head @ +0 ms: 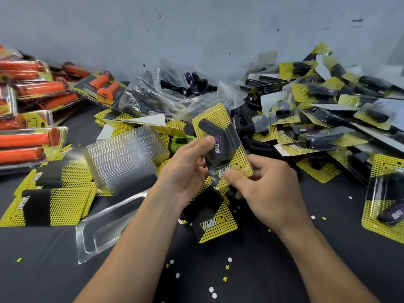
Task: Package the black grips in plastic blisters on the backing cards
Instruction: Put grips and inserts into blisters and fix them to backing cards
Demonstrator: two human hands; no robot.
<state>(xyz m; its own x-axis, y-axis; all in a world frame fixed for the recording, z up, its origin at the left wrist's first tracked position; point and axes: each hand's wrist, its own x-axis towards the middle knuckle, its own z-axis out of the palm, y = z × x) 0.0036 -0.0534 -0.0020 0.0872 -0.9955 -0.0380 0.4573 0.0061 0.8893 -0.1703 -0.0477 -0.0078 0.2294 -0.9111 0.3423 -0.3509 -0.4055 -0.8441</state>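
Small packing workshop, hand assembly. Dark work table (258,276) set against a bare, scuffed grey wall (196,29). Stock in bulk: loose yellow-and-black backing cards (54,206) fanned out at left, a stack of clear blisters (122,158) beside them, a plastic bag (153,92) of black grips (196,86) at the back. Finished packs (328,119) heaped high at right; packs of orange grips (32,92) piled at left. Punched paper dots (211,289) litter the table. One product, one printed card design, repeated many times over.

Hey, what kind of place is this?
Probably a small packing workshop: a heap of finished packs, a stack of empty plastic blisters, loose backing cards, and the left hand and right hand holding one more pack.
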